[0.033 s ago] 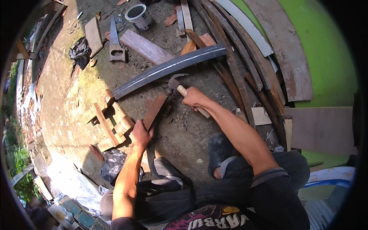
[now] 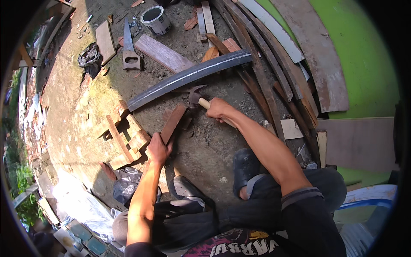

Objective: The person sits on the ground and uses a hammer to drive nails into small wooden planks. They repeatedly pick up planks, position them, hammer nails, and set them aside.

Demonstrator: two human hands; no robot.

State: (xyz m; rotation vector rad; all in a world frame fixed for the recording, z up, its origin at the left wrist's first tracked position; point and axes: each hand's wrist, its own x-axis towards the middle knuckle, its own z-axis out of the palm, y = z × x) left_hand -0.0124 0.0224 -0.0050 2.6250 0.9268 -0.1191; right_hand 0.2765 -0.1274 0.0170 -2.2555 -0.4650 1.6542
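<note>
My left hand (image 2: 157, 148) is wrapped round the lower end of a short brown wood block (image 2: 174, 124), which slants up and away from me. In my right hand (image 2: 219, 109) is a claw hammer (image 2: 204, 103), gripped by its pale wooden handle. The hammer's dark head is slightly blurred, close to the far end of the block; whether they touch I cannot tell. Another bit of wood lies partly hidden behind the block. Beyond both hands a long dark grey strip (image 2: 188, 77) with a white line stretches across the ground.
A wooden frame of small pieces (image 2: 117, 139) lies left of the block. Farther off are a handsaw (image 2: 130, 51), a paint can (image 2: 155, 20) and a plank (image 2: 164, 53). Long boards (image 2: 257, 73) line the right side by a green wall (image 2: 359, 55). A black bag (image 2: 126, 186) lies near my left forearm.
The hammer and my right hand have shifted slightly to the right, and the hammer head has moved a little. My left hand and the wood block stay nearly still.
</note>
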